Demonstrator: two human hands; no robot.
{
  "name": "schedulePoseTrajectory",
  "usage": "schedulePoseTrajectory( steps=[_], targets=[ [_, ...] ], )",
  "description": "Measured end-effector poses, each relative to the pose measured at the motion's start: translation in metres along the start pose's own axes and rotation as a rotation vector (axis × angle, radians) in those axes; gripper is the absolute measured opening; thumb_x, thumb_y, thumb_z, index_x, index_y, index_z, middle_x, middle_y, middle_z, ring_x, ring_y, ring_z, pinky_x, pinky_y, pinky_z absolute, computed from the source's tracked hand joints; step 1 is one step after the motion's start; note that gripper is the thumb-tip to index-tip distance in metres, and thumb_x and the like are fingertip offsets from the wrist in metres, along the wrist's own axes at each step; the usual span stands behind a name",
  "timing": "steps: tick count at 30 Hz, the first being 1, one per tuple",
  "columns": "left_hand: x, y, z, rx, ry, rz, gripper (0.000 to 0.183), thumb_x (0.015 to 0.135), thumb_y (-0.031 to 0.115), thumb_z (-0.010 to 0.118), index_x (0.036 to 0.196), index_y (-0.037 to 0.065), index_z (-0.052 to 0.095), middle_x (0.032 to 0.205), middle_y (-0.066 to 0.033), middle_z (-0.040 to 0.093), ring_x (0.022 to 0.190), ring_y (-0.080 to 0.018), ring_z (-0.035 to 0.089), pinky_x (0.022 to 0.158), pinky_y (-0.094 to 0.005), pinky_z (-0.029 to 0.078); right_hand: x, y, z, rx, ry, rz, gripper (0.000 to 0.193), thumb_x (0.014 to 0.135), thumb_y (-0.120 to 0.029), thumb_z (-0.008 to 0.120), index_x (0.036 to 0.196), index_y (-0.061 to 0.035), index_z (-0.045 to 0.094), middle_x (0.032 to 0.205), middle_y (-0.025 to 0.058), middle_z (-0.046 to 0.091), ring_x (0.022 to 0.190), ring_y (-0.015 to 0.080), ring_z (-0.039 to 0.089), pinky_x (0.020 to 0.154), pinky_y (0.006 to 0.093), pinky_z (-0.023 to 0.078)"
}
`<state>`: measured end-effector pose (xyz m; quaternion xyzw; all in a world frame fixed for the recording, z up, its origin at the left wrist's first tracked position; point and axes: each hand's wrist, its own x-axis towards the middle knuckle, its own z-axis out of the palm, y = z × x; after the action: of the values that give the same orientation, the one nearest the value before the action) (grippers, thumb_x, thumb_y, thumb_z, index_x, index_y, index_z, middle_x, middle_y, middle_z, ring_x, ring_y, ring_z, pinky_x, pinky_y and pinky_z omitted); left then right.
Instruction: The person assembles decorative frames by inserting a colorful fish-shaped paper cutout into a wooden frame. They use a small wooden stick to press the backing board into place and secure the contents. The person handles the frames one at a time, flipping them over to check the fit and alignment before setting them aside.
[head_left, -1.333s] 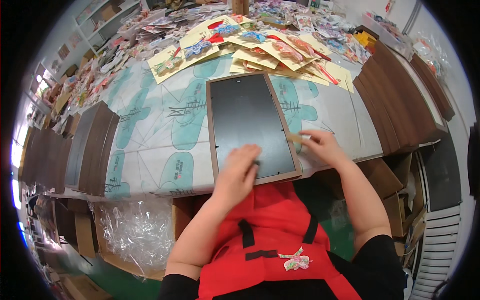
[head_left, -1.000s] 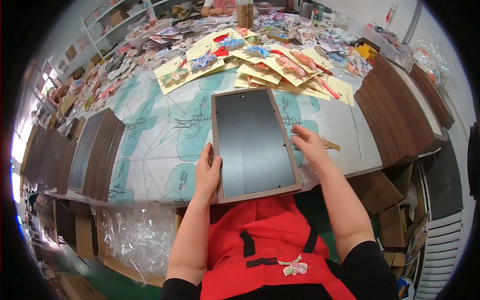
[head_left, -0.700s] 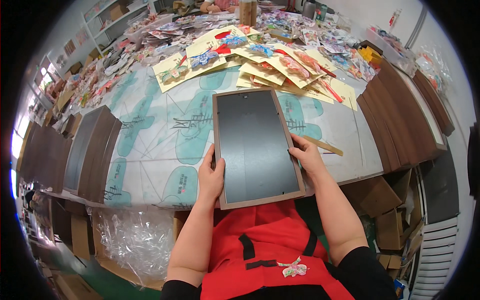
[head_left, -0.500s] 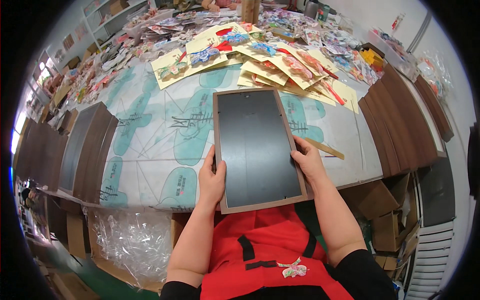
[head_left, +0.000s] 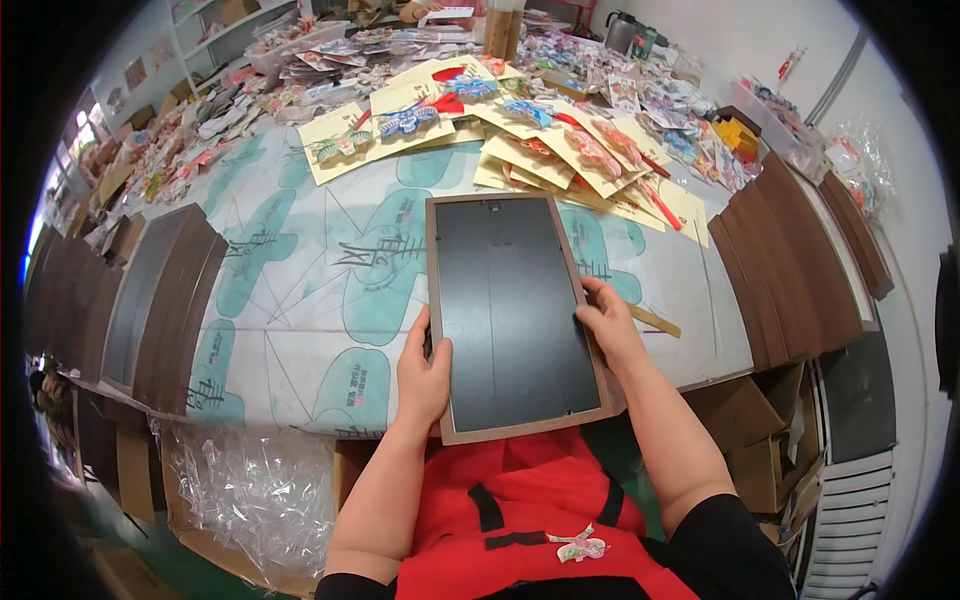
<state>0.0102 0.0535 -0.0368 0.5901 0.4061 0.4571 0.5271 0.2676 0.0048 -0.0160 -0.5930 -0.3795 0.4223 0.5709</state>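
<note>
Between my two hands is a picture frame (head_left: 508, 320) with a brown wooden rim, its dark grey backing turned up toward me. My left hand (head_left: 423, 375) grips its left side near the lower half, thumb on the rim. On the opposite side my right hand (head_left: 610, 322) holds the right rim, a little higher up. The fingers under the frame are hidden. A flat wooden stick (head_left: 655, 320) lies on the table just beyond my right hand. Past the frame's far end, cream cards (head_left: 590, 160) with colourful butterfly-shaped pieces and red tassels overlap in a loose pile.
Stacked brown frames stand at the table's left (head_left: 165, 300) and right (head_left: 790, 265). Printed white and teal sheeting (head_left: 300, 345) covers the table. Cluttered packets (head_left: 400, 50) fill the far side, where another person's hand (head_left: 415, 12) shows. Below the left edge sits a box of clear plastic wrap (head_left: 255, 500).
The frame stays in both hands with nearly the same grip, appearing slightly lower in the view. The whole scene has shifted a little. At the far side, a white item now shows by the other person's hand.
</note>
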Motion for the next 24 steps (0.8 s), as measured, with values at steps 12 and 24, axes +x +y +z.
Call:
schedulePoseTrajectory(
  steps=[12, 24],
  targets=[
    [0.001, -0.002, -0.003, -0.007, -0.012, -0.005, 0.052, 0.087, 0.004, 0.052, 0.135, -0.008, 0.036, 0.132, -0.0198, 0.048, 0.12, -0.0239, 0.049, 0.099, -0.0307, 0.038, 0.093, 0.013, 0.007, 0.181, 0.14, 0.106, 0.04, 0.086, -0.007, 0.059, 0.123, 0.0051, 0.052, 0.113, 0.012, 0.06, 0.096, 0.0167, 0.058, 0.085, 0.0271, 0.046],
    [0.001, -0.005, -0.006, 0.063, -0.015, 0.058, 0.052, 0.086, 0.003, 0.053, 0.134, -0.008, 0.037, 0.132, -0.0207, 0.046, 0.122, -0.0268, 0.047, 0.101, -0.033, 0.037, 0.106, -0.004, 0.019, -0.238, 0.136, 0.154, 0.05, 0.083, -0.009, 0.057, 0.128, 0.0016, 0.042, 0.119, 0.0141, 0.052, 0.11, 0.0223, 0.05, 0.094, 0.0315, 0.039]
  ],
)
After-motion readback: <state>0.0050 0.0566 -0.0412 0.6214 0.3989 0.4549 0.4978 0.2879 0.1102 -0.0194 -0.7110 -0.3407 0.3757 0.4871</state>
